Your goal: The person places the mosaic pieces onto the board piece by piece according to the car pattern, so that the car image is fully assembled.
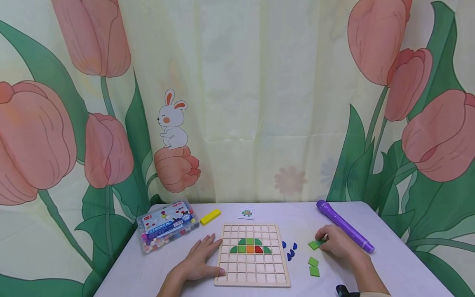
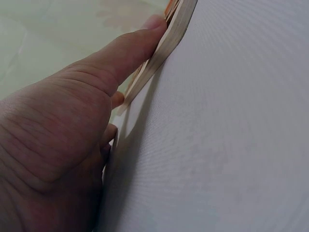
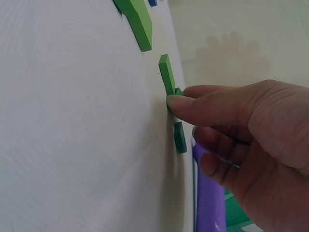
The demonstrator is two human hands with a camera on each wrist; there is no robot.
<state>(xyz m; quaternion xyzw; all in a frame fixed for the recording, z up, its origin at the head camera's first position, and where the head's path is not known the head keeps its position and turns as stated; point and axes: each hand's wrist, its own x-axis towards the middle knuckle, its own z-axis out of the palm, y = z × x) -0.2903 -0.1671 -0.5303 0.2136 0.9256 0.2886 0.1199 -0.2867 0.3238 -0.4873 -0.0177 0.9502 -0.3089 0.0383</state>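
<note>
A curtain printed with tulips (image 1: 233,82) stands behind the white counter (image 1: 126,272). On the counter, between my two hands, lies a wooden grid board (image 1: 252,284); coloured pieces (image 1: 250,249) fill two rows of its cells, three in the upper and five in the lower. To the left of the board is a clear box with a printed label (image 1: 168,225); at the far right, a purple rod (image 1: 345,226) lies aslant. My left hand (image 1: 200,260) is spread and relaxed, its thumb resting on the board's near left edge. My right hand (image 1: 338,241) pinches a dark green piece (image 3: 179,91) between thumb and forefinger, low over the counter. Beyond the board lie a yellow block (image 1: 210,217), beside the box, and a picture card (image 1: 246,212). Three light green squares (image 1: 314,271) lie right of the board, one at my right fingertips. Smaller still, four blue pieces (image 1: 295,246) lie near the board's right edge.
</note>
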